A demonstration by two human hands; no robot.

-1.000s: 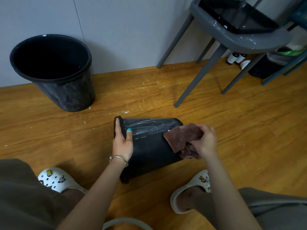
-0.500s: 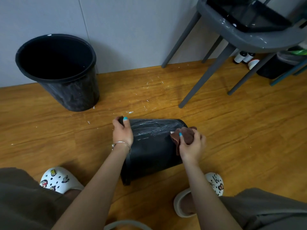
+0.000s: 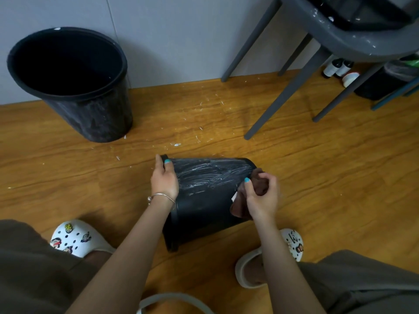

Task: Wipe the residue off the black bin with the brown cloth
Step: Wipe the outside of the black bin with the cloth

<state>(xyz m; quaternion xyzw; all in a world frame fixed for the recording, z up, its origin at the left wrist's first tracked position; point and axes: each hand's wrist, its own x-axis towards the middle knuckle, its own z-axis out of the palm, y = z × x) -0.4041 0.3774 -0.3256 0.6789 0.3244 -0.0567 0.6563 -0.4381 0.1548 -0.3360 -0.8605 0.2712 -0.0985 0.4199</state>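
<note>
Head view: brown cloth (image 3: 260,185) newly bunched, bin-base.

A second upright bin (image 3: 74,87) stands by the wall; a grey chair (image 3: 340,37) stands right.

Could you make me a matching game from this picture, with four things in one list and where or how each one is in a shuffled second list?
Things:
1. brown cloth
2. black bin
3. second black bin
4. grey chair

States:
A. standing upright by the wall
B. bunched in the right hand
C. lying on its side, streaked white
D. on the floor at upper right

Pairs: 1-B, 2-C, 3-A, 4-D
</note>
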